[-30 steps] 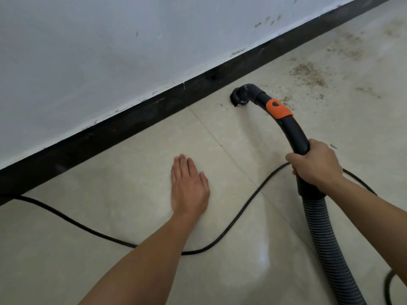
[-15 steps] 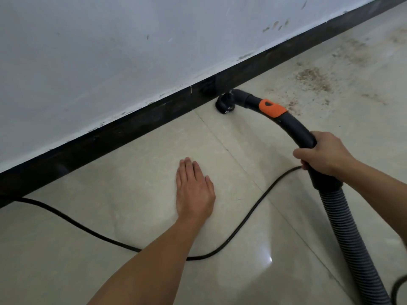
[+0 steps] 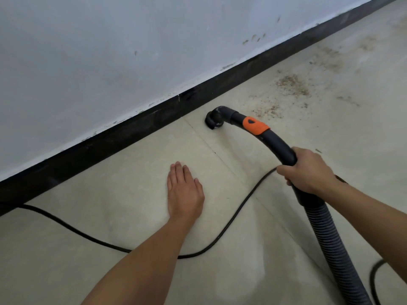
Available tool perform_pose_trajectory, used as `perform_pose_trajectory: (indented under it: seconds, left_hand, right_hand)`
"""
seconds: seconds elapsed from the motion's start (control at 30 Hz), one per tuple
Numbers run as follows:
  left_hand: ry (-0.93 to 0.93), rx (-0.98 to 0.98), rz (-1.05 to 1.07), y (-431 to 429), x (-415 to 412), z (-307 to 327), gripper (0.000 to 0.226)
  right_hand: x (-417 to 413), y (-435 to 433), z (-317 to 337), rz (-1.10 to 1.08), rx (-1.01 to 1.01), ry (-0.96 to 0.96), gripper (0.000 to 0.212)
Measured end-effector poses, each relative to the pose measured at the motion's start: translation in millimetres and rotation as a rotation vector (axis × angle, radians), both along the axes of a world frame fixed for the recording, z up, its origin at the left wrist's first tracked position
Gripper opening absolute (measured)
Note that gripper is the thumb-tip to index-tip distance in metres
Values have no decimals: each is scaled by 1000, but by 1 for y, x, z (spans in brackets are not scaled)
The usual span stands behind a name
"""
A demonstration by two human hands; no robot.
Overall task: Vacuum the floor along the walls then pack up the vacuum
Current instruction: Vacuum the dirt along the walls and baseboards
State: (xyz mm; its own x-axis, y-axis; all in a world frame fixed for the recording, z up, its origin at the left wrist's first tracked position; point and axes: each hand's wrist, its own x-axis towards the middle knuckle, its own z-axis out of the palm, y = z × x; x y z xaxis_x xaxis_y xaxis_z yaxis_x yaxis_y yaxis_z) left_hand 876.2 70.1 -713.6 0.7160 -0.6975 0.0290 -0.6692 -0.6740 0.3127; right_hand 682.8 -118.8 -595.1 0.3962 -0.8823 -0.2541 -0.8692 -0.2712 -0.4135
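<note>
Nozzle (image 3: pixel 213 122) drew off skirting (image 3: pixel 123 137); right hand (image 3: pixel 308 171) grips handle (image 3: pixel 278 147), left hand (image 3: pixel 185 193) flat on floor (image 3: pixel 105 194).

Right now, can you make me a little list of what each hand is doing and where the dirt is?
left hand: flat on the floor, fingers straight, holding nothing
right hand: grips the black vacuum handle, just above the ribbed hose
nozzle: down at the floor, close to the dark baseboard
dirt: brown crumbs on the floor beyond the nozzle, not yet sucked up
cord: black, loops across the floor, passing beneath the left forearm
</note>
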Motion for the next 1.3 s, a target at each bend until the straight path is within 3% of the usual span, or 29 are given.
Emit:
perform_pose_trajectory:
  seconds: [0.17,0.43,0.53,0.7,0.9,1.1,1.3]
  left_hand:
    - [-24,5,-13,1,-6,1,52]
    - [-17,-11,-9,-2,-3,-2,51]
    - [-32,-5,-11,-2,-1,-4,51]
    - [-38,6,-20,-2,0,-3,52]
    - [-39,24,-13,0,0,-2,52]
    - [-75,0,-73,0,-5,0,44]
    - [-26,0,-229,-46,-39,10,49]
  right_hand:
    - [-49,1,-3,-176,-22,-35,17]
    - [18,-37,-19,-210,63,-192,22]
    - [39,-42,-24,-167,119,-246,20]
    - [35,-13,-20,21,73,-99,21]
    - [-55,33,0,31,-5,19,37]
    - [-196,68,6,-246,-23,35,32]
    - [-277,83,-1,-499,-1,-102,26]
